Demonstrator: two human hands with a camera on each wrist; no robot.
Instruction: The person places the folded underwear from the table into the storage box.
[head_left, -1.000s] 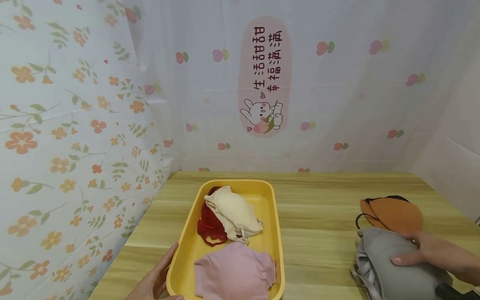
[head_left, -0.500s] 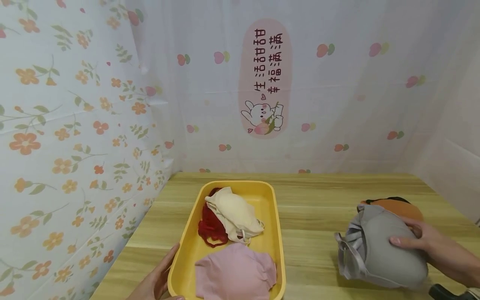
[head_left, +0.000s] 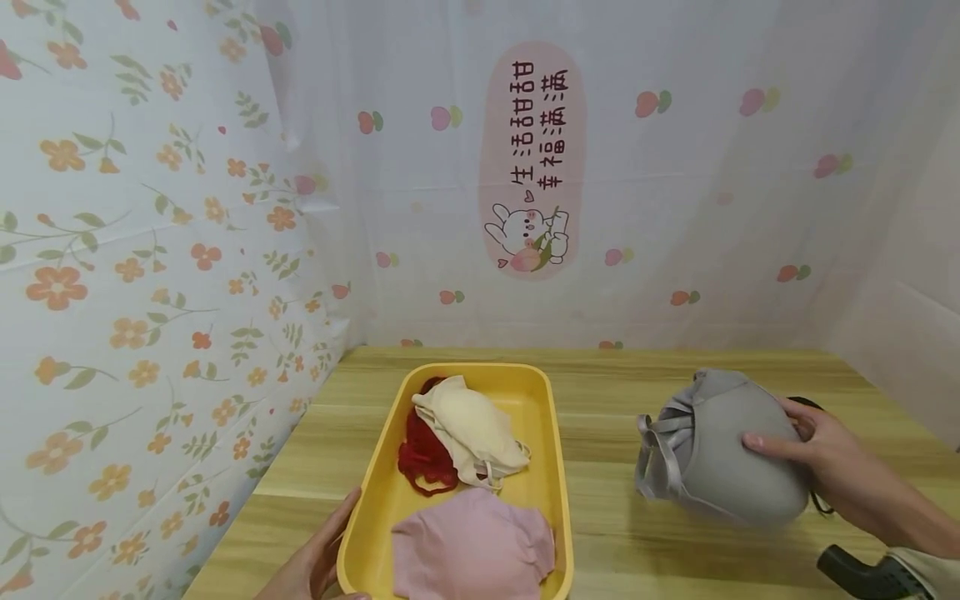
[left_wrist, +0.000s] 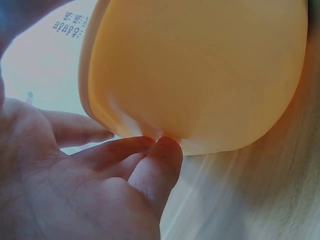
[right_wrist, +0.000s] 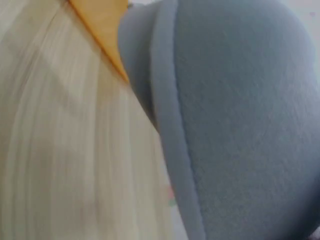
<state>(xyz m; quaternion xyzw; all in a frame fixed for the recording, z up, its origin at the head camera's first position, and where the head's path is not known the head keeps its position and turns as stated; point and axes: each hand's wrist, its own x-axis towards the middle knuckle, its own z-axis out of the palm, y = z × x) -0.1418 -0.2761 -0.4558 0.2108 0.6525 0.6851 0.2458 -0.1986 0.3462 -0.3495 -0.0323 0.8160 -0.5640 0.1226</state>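
Wood-grain desk (head_left: 600, 400) with a yellow tray (head_left: 528, 412); right of the tray, above the desk, a grey bra (head_left: 720, 467). Inside: pink garment (head_left: 476, 546), cream bra (head_left: 471, 421), red garment (head_left: 425, 454). My right hand's (head_left: 828, 454) fingers grip the grey bra; my left hand's (head_left: 311, 557) relaxed fingers touch the tray.

Yellow-green wood-grain counter (head_left: 600, 533) carrying a yellow, rectangular tray (head_left: 561, 467) with rounded corners

The counter's plank-like stripes run from side to side, and a soft shadow darkens its right part. The tray rests left of the middle, its long sides running from near to far. Toward the right, a thin black cord (head_left: 807, 402) shows in two places; whether it touches the counter is unclear.
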